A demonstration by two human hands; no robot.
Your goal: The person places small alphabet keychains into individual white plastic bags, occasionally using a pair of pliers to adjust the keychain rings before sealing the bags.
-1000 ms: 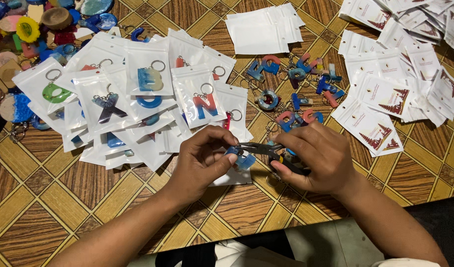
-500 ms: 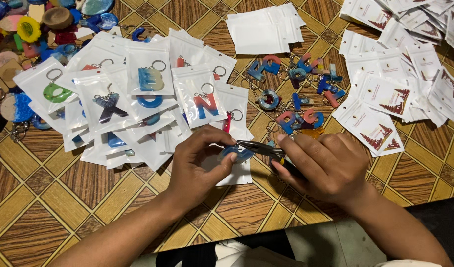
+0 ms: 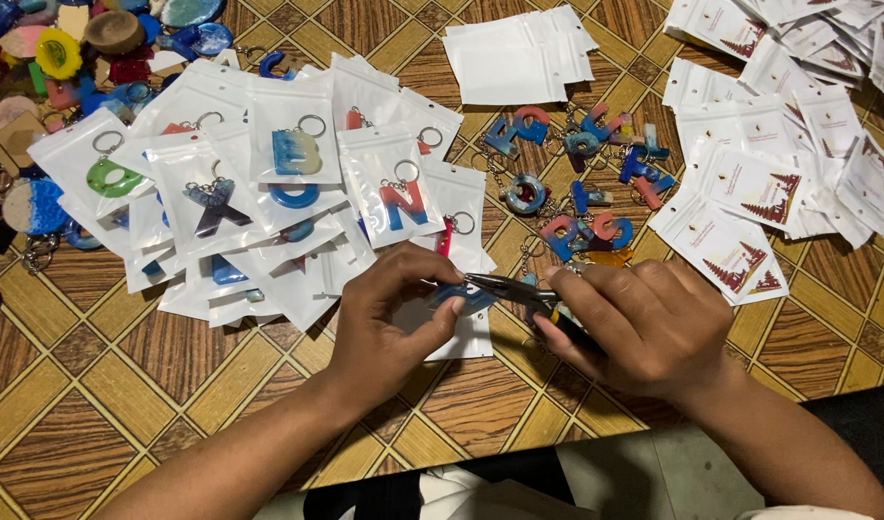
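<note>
near the bottom middle of the wooden table [image 3: 124, 385], a small blue keychain piece [image 3: 461, 297] is pinched between the thumb and fingers of the left hand [image 3: 394, 318], so that hand is closed on it. its shape cannot be told, because most of it is hidden by the fingers. thin pliers [image 3: 509, 289] are gripped in the right hand [image 3: 644, 327], which is closed around the handles, and the pointed tip is pressed against the blue piece. both hands are held close together, almost touching, just above a flat white bag [image 3: 466, 337] that is laid on the table under them. just behind the hands, a heap of loose letter keychains [image 3: 577, 183] in blue, pink and orange is spread out, with metal rings on them. to the left of that heap, many clear and white bags with letter keychains inside [image 3: 288, 173] are fanned out and laid over one another. a stack of plain white bags [image 3: 519, 58] is placed at the top middle. on the right side, lots of white cards with a small dark red picture [image 3: 750, 212] are piled up. in the top left corner, round and colourful resin pieces [image 3: 57, 53] are gathered. a brown pattern of squares and diamonds is seen on the table.
</note>
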